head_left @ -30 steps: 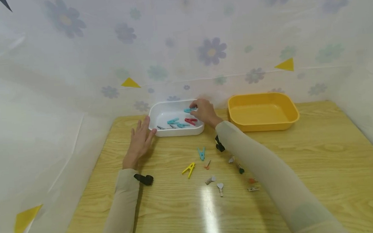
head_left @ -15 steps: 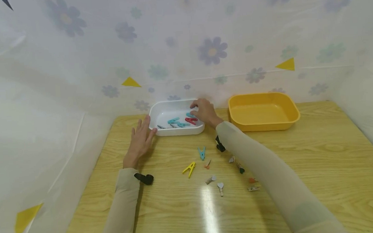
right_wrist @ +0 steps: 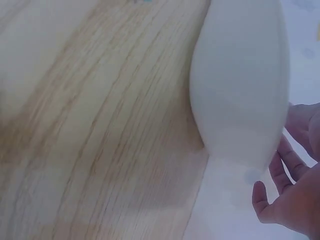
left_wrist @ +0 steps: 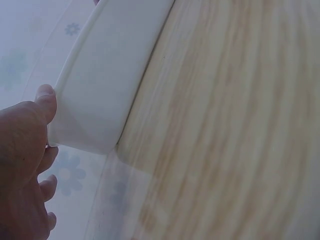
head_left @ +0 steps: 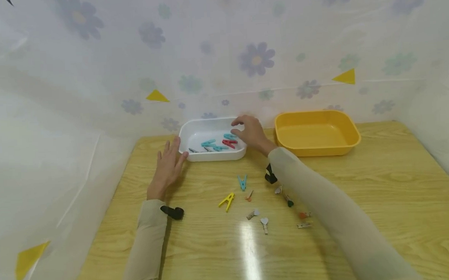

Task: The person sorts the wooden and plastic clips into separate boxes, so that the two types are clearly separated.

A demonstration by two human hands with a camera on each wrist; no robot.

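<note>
My left hand point(head_left: 166, 167) rests against the left front corner of the white tray point(head_left: 215, 156), its fingers spread and fairly straight. In the left wrist view the thumb point(left_wrist: 46, 97) touches the tray wall. Above the tray's right end is my right hand point(head_left: 251, 132), thumb and fingers apart with nothing between them. Just below its fingertips lies a light blue clothespin point(head_left: 230, 136), beside a red clothespin point(head_left: 229, 143). Further left in the tray are a blue clothespin point(head_left: 208, 143), another blue one and small dark-looking clips. Part of the right hand hides behind the tray in the right wrist view.
A yellow tray point(head_left: 318, 151) stands right of the white one. On the wooden table point(head_left: 199, 249) lie a blue clothespin point(head_left: 242, 182), a yellow clothespin point(head_left: 227, 201) and several small wooden clips, some with hearts point(head_left: 264, 225). A flowered sheet point(head_left: 213, 52) hangs behind.
My right hand let go of a light blue clothespin, which dropped into the white tray beside the red one. The hand then drew slightly right, fingers parting. My left hand stayed at the tray's corner.
</note>
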